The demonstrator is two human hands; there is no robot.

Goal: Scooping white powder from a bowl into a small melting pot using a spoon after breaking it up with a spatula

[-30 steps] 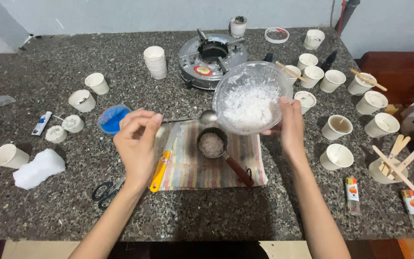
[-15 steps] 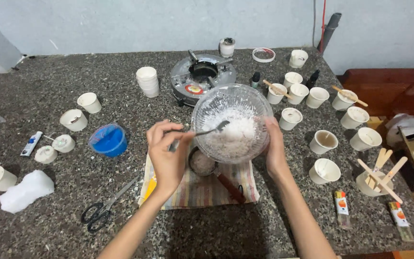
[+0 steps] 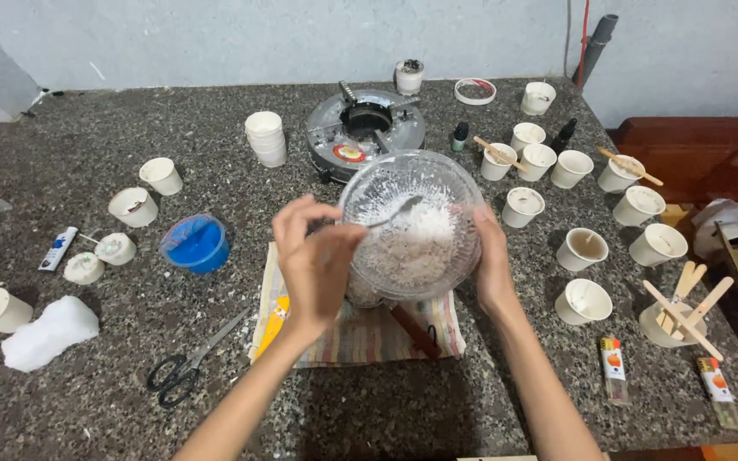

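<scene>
Up between both hands [image 3: 318, 260] tilts the bowl [image 3: 410, 224].

A speckled grey counter [image 3: 87, 410] carries a round metal burner [image 3: 366, 130] at the back, with a stack of white cups [image 3: 266, 138] just beside it. A blue cup [image 3: 196, 243] sits left of a striped cloth [image 3: 360, 337]. Scissors [image 3: 183, 369] lie near the front edge. At the right, a cup of wooden sticks [image 3: 675, 318] stands near two lighters [image 3: 614, 369].
</scene>
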